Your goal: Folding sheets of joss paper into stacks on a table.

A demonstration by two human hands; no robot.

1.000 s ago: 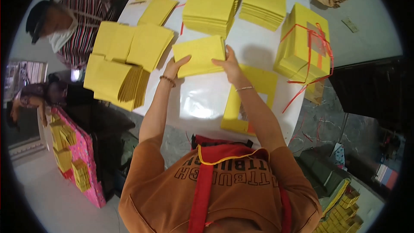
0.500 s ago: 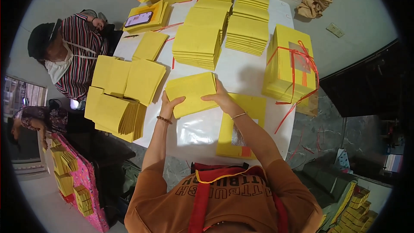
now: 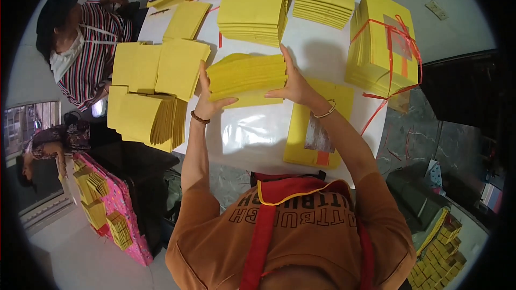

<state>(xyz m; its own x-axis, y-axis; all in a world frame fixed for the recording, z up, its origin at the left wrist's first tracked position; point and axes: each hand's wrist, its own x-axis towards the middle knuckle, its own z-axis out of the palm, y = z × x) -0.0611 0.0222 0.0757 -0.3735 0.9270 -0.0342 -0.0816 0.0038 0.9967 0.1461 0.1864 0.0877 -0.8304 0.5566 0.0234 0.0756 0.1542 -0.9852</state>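
Two-handed grip: the left hand (image 3: pixel 215 100) and right hand (image 3: pixel 296 87) clasp opposite ends of a yellow paper bundle (image 3: pixel 247 77), thumbs along its near side, over the middle of the white table (image 3: pixel 242 138). Far, a yellow stack (image 3: pixel 251 13); right, a tied stack (image 3: pixel 371 40); left, overlapping yellow piles (image 3: pixel 134 113).

Brown T-shirt (image 3: pixel 317 241) — red, yellow-edged apron (image 3: pixel 287 189)

Open surface lies between the held yellow stack (image 3: pixel 247 77) and the near edge of the desk (image 3: pixel 236 134); a flat packet (image 3: pixel 297 134) crowds the near-right corner, a red-tied bundle (image 3: pixel 375 51) the right edge, fanned piles (image 3: pixel 133 111) the left.
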